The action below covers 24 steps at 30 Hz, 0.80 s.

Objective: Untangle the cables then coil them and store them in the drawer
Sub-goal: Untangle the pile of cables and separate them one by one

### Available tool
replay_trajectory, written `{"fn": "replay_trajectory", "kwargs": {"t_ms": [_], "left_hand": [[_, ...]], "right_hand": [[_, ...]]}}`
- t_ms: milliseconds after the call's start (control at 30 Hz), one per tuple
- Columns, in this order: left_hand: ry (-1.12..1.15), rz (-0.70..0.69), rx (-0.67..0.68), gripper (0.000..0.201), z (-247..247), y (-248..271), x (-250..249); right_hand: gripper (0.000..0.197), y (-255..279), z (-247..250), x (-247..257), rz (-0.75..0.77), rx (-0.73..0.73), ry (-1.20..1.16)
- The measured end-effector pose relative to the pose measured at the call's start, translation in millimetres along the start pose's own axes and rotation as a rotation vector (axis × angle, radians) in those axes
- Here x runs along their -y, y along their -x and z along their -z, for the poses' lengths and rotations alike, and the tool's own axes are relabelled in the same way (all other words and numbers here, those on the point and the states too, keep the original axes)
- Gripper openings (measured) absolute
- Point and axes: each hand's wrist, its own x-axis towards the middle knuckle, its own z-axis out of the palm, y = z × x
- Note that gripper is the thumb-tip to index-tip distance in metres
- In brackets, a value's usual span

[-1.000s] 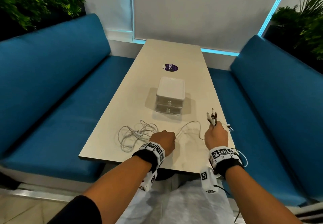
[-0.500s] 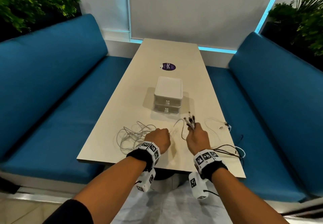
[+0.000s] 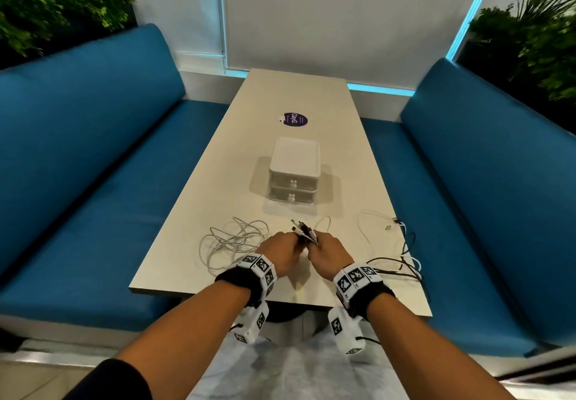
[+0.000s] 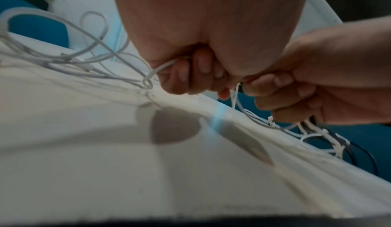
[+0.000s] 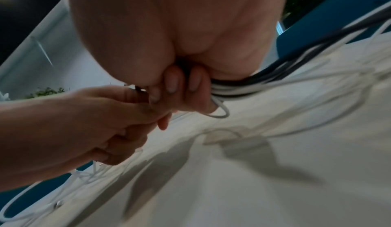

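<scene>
A tangle of white cables (image 3: 232, 242) lies on the beige table (image 3: 218, 275) near its front left. My left hand (image 3: 282, 251) is curled around a white cable (image 4: 162, 67) that runs out to that tangle. My right hand (image 3: 327, 251) grips a bundle of black and white cables (image 5: 243, 84), whose plug ends (image 3: 304, 229) stick up between the two hands. The hands touch each other just above the table. More cable loops (image 3: 392, 243) trail off the table's right edge. A small white two-drawer box (image 3: 294, 170) stands behind the hands, both drawers closed.
Blue bench seats (image 3: 93, 181) run along both sides of the table. A round purple sticker (image 3: 293, 119) lies on the table beyond the drawer box. Plants (image 3: 46, 0) fill the back corners.
My right hand has carried the bundle of plug ends leftward until it meets my left hand. The left hand has stayed nearly in place, and cable slack now lies at the right edge.
</scene>
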Motion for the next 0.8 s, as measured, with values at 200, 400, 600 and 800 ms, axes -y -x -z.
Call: {"fn": "replay_trajectory", "kwargs": {"t_ms": [200,400,600,800], "left_hand": [[0.038,-0.059,-0.035,0.029,4.2,4.1,13.2],[0.116,-0.041,0.003,0.028,9.6,-1.6,25.8],[0.028,-0.105,-0.015,0.025,10.5,-10.3,30.1],[-0.114,-0.146,-0.053,0.028,6.0,-14.5,8.2]], "right_hand": [[0.022,-3.9,7.9,-16.4,0.044,0.029,0.214],[0.024,-1.3,29.1,-39.8,-0.003,-0.020,0.582],[0.027,9.2,59.8,-63.0,-0.156,-0.100,0.753],[0.030,8.2,37.4,-44.3,-0.230,-0.249,0.441]]}}
